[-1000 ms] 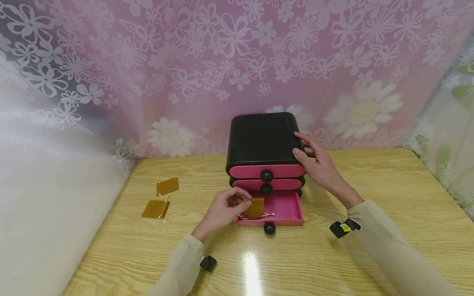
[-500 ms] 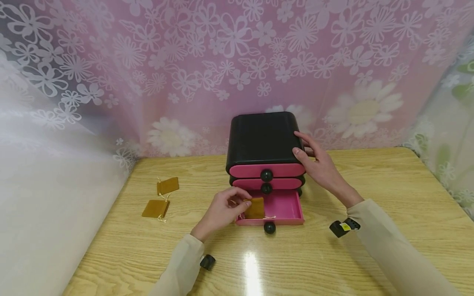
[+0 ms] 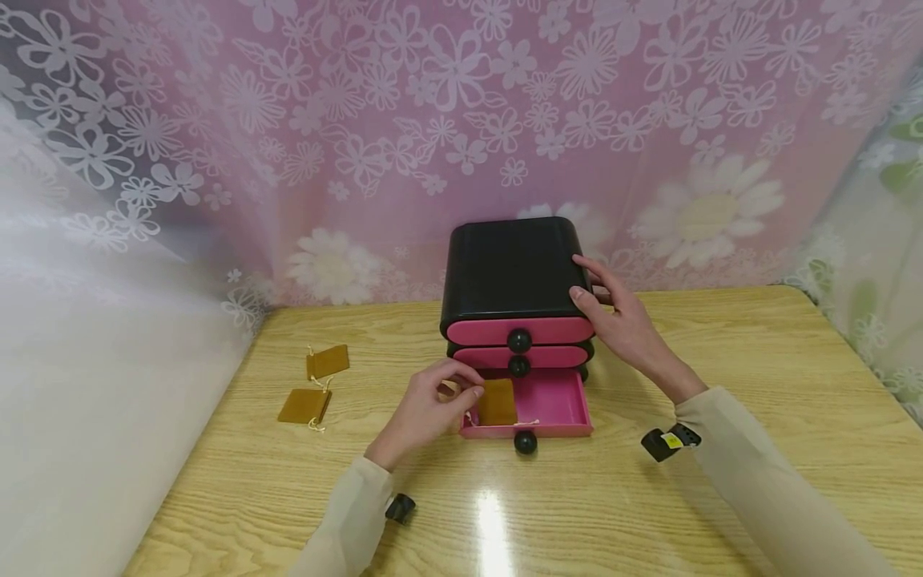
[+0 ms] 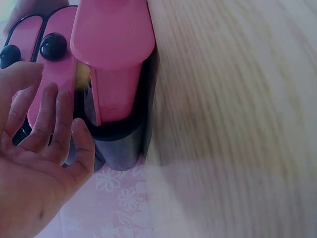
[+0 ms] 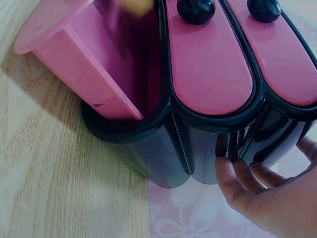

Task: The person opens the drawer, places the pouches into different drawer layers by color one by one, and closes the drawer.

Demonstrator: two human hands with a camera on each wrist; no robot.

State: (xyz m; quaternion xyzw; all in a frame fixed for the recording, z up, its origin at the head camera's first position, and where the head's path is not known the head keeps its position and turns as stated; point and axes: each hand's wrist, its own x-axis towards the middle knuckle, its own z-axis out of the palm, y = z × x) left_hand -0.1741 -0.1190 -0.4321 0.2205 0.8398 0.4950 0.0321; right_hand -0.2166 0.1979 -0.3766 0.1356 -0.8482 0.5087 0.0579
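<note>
A black cabinet with pink drawers stands on the wooden table, its bottom drawer pulled out. A tan drawstring pouch lies in the drawer's left part, its pale cord ends by the front wall. Over the drawer's left side is my left hand, thumb and index tips right at the pouch's edge. The left wrist view shows that hand's fingers loosely spread, with nothing between them. My right hand rests on the cabinet's right side, fingertips against the black casing.
Two more tan pouches, a farther one and a nearer one, lie on the table at the left. Round black knobs stick out from the drawers. A flowered curtain hangs right behind the cabinet.
My left hand has drawn back slightly to the left, its fingertips off the pouch, which now shows more of its left side in the drawer. The right hand stays on the cabinet.
</note>
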